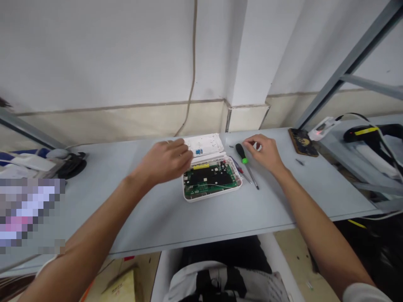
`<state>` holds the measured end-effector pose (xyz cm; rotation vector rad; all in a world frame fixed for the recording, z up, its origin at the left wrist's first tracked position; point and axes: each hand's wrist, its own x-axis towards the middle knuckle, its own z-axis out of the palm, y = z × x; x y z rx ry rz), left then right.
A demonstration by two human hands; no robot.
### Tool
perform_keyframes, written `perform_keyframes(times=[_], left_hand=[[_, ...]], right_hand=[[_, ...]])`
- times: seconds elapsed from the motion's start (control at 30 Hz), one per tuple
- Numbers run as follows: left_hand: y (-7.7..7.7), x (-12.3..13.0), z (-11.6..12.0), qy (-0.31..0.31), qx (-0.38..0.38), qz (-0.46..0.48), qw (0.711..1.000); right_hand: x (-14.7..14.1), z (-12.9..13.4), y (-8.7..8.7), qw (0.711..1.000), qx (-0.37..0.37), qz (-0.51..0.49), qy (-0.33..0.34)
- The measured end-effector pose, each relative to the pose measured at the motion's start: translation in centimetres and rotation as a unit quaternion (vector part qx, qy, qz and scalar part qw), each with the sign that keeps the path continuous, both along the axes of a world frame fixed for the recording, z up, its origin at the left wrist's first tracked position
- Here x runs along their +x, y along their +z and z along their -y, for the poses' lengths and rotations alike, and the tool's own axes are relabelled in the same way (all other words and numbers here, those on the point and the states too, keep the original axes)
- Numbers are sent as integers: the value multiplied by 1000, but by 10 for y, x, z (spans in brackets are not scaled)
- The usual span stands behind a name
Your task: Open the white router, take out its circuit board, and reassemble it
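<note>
The person's left hand (165, 161) is over the white cover (209, 142), which lies open behind the white plastic casing (189, 195). This hand is half closed, with the fingers curved down at the cover's near edge, and from this view it cannot be told whether they are gripping it. The casing sits near the middle of the grey table (151, 222), and its green circuit board (209, 178) lies exposed, with a yellow strip along the board's far side. The right hand (262, 153) is loosely curled with nothing visible in it, just above and beside the green-handled screwdriver (241, 153), which lies on the table to the right of the casing. A slimmer screwdriver (242, 172) with a red mark lies between that tool and the casing. The work at this moment centres on the opened casing, and the nearest tool is within easy reach of the right hand. Farther right, a small dark bit (299, 162) lies on the table near a cork mat (302, 142), and a black scanner (371, 132) rests beyond the table's end.
</note>
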<state>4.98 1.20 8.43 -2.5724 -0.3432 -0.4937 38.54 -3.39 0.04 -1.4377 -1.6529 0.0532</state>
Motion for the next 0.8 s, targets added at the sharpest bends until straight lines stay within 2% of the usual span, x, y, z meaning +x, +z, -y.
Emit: perform_keyframes(times=[0.1, 0.2, 0.33, 0.47, 0.53, 0.63, 0.8], left_hand=[[-1, 2, -13, 29, -3, 36, 999], [-17, 5, -17, 8, -25, 42, 999], [-36, -9, -19, 1, -129, 75, 989], [-37, -38, -24, 66, -199, 180, 961], [-37, -45, -24, 91, -218, 196, 952], [-40, -42, -19, 88, -259, 169, 947], [-44, -26, -2, 32, -352, 93, 931]], right_hand=[[0, 2, 0, 996, -61, 34, 55], [-8, 7, 3, 988, -106, 67, 90], [-23, 13, 7, 988, -85, 63, 112], [-34, 20, 8, 984, -49, 81, 150], [-38, 23, 7, 983, -40, 88, 156], [-44, 25, 4, 981, -34, 88, 168], [-55, 22, -6, 974, -58, 109, 191]])
